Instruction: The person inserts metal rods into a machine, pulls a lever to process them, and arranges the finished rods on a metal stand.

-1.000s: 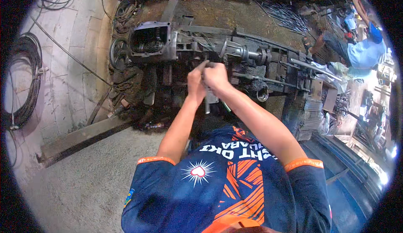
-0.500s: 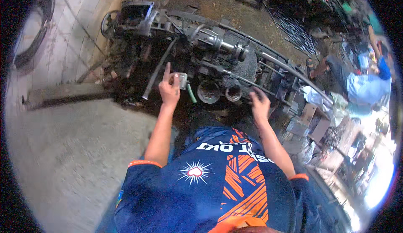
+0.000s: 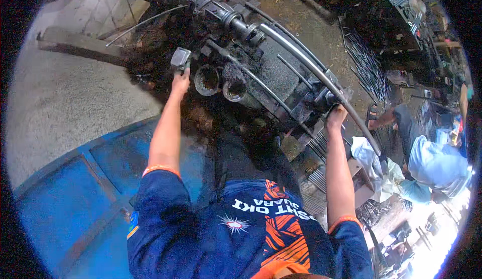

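While you leaned over the greasy machine (image 3: 281, 73), your two hands had parted from the spot where they worked together a second before. Nearest you, your blue shirt (image 3: 226, 229) and dark trousers filled the lower view, with a blue panel (image 3: 65, 188) on the floor to your left. Your left hand (image 3: 179, 80) was stretched forward and clamped on a small grey metal block (image 3: 180, 57), held up just beside the two open round tubes (image 3: 221, 82) at the machine's front. Your right hand (image 3: 335, 116) had swung out wide and rested closed over the frame end near the long curved pipe (image 3: 321, 78); how firmly it gripped, I could not tell. The block looked lifted clear of the machine, so I judged that the part had come away and your right hand was only bracing you. Farther off, thin rods (image 3: 366, 63) lay on the dirt beyond the pipe, and another person in light blue (image 3: 437, 163) crouched well apart at the right.
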{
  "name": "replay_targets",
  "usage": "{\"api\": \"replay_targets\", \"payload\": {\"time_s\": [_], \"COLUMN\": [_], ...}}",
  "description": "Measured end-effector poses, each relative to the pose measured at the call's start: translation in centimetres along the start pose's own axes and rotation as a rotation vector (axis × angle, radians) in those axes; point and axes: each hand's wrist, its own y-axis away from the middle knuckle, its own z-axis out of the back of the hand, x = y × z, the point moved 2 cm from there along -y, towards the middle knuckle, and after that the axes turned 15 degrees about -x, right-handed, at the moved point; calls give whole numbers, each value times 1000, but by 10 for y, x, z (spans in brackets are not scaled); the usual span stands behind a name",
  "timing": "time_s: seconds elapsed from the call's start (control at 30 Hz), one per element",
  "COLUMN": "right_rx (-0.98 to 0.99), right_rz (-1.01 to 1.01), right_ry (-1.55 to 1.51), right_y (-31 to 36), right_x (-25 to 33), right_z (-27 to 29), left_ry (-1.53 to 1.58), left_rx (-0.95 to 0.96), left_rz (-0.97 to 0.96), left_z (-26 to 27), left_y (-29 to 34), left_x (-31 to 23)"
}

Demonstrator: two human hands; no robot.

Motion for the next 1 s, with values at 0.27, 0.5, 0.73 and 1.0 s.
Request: {"api": "replay_targets", "payload": {"time_s": [0.27,0.5,0.73,1.0], "right_rx": [-190,-29,26,20], "right_rz": [-278,-445,-286,-53], "right_ry": [-387,-446,-532,-173], "right_y": [23,29,38,34], "right_x": [62,51,67,39], "right_z": [-53,-63,-84,-91], "left_ry": [101,-81,202,293], "left_rx": [-281,-134,60,21], "left_rz": [-997,-1219,-797,-850], "left_z": [20,-82,-112,-114], "left_y": [40,-35,-55,-71], "left_x": [-193,-260,-257,-252]}}
